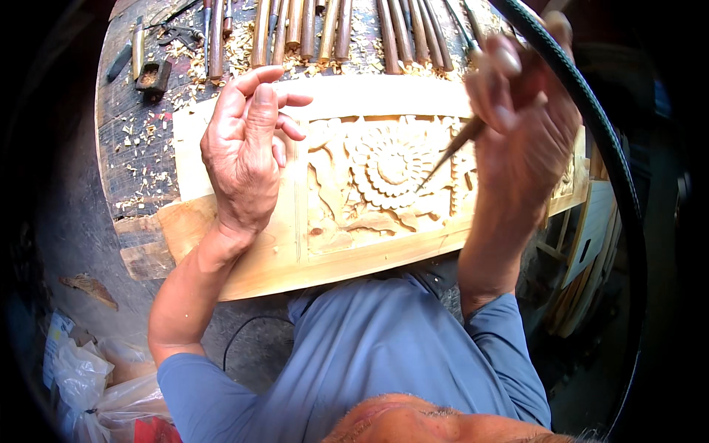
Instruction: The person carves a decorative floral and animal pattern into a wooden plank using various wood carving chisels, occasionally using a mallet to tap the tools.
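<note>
From where I stand, the carved panel (269,247) lies on the tabletop (118,170), wooden-handled tools (343,33) beyond it. Above the panel's right side, the right hand (528,111), blurred, seems to grip a pointed tool (452,153); above its left, the left hand's (245,144) fingers curl loosely, empty. I'd guess relief carving; next calls for careful tip placement. Contact, I can't tell.

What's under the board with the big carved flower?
A worn worktable, strewn with wood chips, shows beyond the far edge of the carved board. Whatever lies directly beneath is covered.
</note>
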Action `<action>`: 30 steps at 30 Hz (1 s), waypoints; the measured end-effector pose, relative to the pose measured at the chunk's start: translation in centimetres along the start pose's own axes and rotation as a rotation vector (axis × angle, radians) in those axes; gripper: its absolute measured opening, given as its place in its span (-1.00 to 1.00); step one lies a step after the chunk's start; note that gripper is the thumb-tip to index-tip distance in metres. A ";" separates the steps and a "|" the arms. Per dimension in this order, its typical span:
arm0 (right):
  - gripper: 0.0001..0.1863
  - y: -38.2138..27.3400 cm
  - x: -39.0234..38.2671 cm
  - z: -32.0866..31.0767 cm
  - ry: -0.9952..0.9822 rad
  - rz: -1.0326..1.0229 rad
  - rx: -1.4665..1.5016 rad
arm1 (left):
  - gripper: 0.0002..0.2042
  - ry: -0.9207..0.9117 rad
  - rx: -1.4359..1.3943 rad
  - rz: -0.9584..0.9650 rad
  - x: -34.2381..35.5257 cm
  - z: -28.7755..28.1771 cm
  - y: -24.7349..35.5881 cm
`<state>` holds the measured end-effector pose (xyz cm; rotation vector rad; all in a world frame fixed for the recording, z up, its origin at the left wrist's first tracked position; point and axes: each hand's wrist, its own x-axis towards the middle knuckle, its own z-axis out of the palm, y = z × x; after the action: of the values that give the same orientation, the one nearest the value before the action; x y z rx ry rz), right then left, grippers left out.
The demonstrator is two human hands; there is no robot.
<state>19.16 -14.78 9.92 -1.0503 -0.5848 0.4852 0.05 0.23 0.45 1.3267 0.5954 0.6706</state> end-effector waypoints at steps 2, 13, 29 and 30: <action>-0.66 -0.1 -0.8 -3.5 0.071 -0.072 -0.053 | -0.64 0.014 -0.014 -0.024 -0.2 0.2 0.2; -0.44 -0.9 -3.1 -8.5 -0.132 -0.042 0.176 | -0.60 -0.016 0.014 0.012 -0.4 -0.2 -0.3; -0.33 0.4 -1.2 -0.1 -0.444 0.086 0.203 | -0.33 -0.353 0.036 0.178 -0.5 -0.7 -0.1; -0.32 1.2 -1.3 0.4 -0.419 0.085 0.217 | -0.32 -0.360 -0.010 0.184 -0.4 -0.4 -0.5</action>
<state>17.82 -14.87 8.71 -0.7704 -0.8388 0.8352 -0.45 0.16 -0.08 1.4608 0.1803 0.5631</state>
